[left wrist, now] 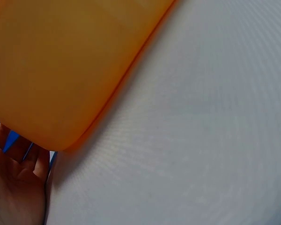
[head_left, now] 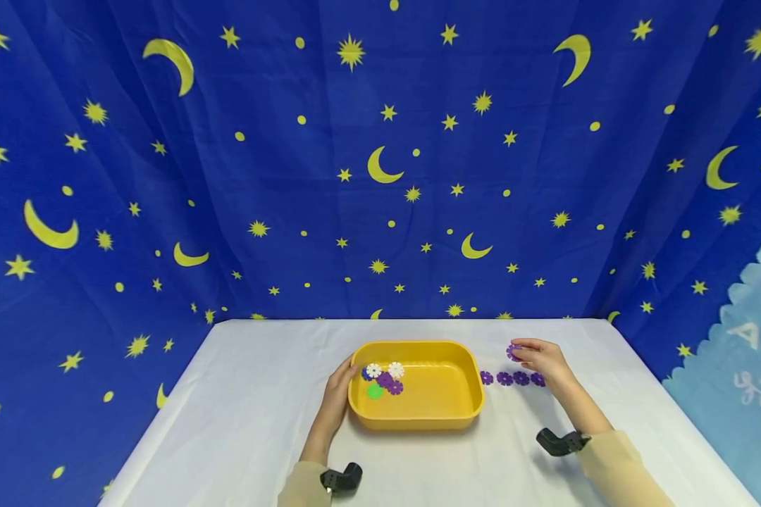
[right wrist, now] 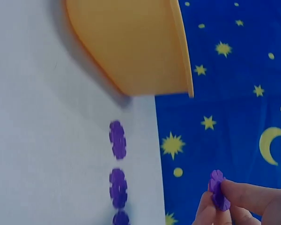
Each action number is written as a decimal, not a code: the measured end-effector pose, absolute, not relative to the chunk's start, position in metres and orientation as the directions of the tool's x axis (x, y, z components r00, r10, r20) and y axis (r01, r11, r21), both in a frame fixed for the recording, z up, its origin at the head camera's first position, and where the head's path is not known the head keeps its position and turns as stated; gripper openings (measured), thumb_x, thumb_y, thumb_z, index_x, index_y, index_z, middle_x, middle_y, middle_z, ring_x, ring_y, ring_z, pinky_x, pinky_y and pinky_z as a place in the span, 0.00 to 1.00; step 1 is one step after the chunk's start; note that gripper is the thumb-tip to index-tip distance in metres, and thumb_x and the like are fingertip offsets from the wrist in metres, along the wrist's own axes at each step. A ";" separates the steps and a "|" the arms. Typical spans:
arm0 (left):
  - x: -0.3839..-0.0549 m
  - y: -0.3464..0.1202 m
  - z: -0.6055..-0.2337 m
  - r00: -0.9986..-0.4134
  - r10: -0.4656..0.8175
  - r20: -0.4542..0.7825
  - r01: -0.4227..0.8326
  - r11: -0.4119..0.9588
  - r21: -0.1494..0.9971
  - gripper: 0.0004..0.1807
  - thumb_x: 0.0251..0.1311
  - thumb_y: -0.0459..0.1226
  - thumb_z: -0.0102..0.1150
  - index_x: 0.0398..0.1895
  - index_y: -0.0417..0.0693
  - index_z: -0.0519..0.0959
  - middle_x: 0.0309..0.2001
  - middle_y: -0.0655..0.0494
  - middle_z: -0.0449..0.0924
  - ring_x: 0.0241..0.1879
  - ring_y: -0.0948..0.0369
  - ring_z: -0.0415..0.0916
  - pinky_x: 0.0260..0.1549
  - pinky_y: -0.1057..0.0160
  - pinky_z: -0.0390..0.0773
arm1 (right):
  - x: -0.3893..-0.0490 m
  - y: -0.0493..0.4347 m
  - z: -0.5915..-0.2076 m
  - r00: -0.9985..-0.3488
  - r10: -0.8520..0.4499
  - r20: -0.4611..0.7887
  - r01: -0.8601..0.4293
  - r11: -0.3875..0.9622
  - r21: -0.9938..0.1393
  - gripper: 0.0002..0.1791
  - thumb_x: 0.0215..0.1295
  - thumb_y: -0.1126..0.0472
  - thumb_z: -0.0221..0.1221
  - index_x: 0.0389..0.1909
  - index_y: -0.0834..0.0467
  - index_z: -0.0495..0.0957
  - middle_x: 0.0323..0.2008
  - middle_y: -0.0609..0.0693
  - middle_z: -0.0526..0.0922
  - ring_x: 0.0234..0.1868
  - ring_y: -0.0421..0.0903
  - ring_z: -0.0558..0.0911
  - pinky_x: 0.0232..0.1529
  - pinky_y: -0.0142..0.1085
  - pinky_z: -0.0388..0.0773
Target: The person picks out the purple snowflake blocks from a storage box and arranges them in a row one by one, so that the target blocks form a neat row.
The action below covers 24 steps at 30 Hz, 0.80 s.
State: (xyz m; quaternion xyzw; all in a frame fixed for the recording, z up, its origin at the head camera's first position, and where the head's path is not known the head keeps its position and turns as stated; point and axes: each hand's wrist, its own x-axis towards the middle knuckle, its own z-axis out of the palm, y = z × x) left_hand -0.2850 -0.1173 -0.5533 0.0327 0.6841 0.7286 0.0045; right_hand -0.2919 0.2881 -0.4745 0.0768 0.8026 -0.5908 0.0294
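A yellow plastic basin (head_left: 418,424) sits on the white table, with white, purple, blue and green flower-shaped discs (head_left: 385,380) at the left inside it. My left hand (head_left: 335,398) rests against the basin's left end, fingers up along the outer wall near the rim; the left wrist view shows the fingers (left wrist: 25,152) partly hidden by the wall. With my right hand (head_left: 548,362) I pinch a purple snowflake disc (right wrist: 219,190) between thumb and fingers, raised above the table. Beneath and beside that hand, several purple discs (head_left: 504,379) lie in a row running right from the basin.
The white table (head_left: 247,422) ends at a blue curtain (head_left: 279,176) printed with yellow moons and stars. A light blue panel (head_left: 735,338) with white lettering hangs at the right. Each wrist carries a black camera mount (head_left: 561,442).
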 end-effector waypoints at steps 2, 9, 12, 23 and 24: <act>-0.285 -0.118 -0.554 -0.998 0.052 0.037 0.033 -0.069 0.997 0.30 0.69 0.46 0.45 0.70 0.42 0.60 0.72 0.45 0.58 0.74 0.48 0.51 0.74 0.49 0.49 | -0.291 0.294 -0.475 -0.985 0.103 -0.141 0.166 0.302 -0.939 0.26 0.64 0.59 0.59 0.59 0.71 0.70 0.32 0.31 0.82 0.32 0.26 0.79 0.45 0.30 0.82; -0.285 -0.118 -0.554 -0.998 0.053 0.033 0.029 -0.073 0.997 0.31 0.69 0.47 0.46 0.70 0.42 0.60 0.72 0.45 0.58 0.74 0.48 0.50 0.74 0.49 0.50 | -0.286 0.314 -0.478 -0.975 0.159 -0.157 0.195 0.263 -0.945 0.21 0.63 0.60 0.61 0.54 0.66 0.76 0.27 0.27 0.80 0.31 0.25 0.78 0.40 0.26 0.80; -0.284 -0.118 -0.553 -0.998 0.052 0.037 0.034 -0.066 0.997 0.31 0.69 0.48 0.45 0.70 0.43 0.60 0.72 0.45 0.58 0.74 0.48 0.51 0.74 0.48 0.51 | -0.284 0.323 -0.480 -0.971 0.190 -0.144 0.187 0.232 -0.955 0.14 0.62 0.61 0.61 0.47 0.60 0.81 0.25 0.26 0.79 0.30 0.26 0.78 0.37 0.25 0.80; -0.285 -0.118 -0.555 -0.998 0.048 0.029 0.026 -0.057 0.998 0.31 0.69 0.48 0.45 0.70 0.43 0.61 0.72 0.45 0.59 0.74 0.48 0.52 0.74 0.48 0.51 | -0.280 0.347 -0.495 -0.948 0.279 -0.154 0.221 0.228 -0.948 0.06 0.59 0.68 0.60 0.32 0.54 0.84 0.22 0.29 0.78 0.25 0.27 0.76 0.29 0.24 0.79; -0.284 -0.118 -0.555 -0.999 0.045 0.028 0.026 -0.055 0.998 0.30 0.69 0.48 0.45 0.70 0.43 0.61 0.72 0.46 0.59 0.74 0.48 0.52 0.74 0.48 0.51 | -0.280 0.348 -0.497 -0.945 0.284 -0.161 0.229 0.225 -0.947 0.08 0.59 0.68 0.60 0.29 0.53 0.84 0.21 0.29 0.78 0.25 0.28 0.76 0.28 0.25 0.79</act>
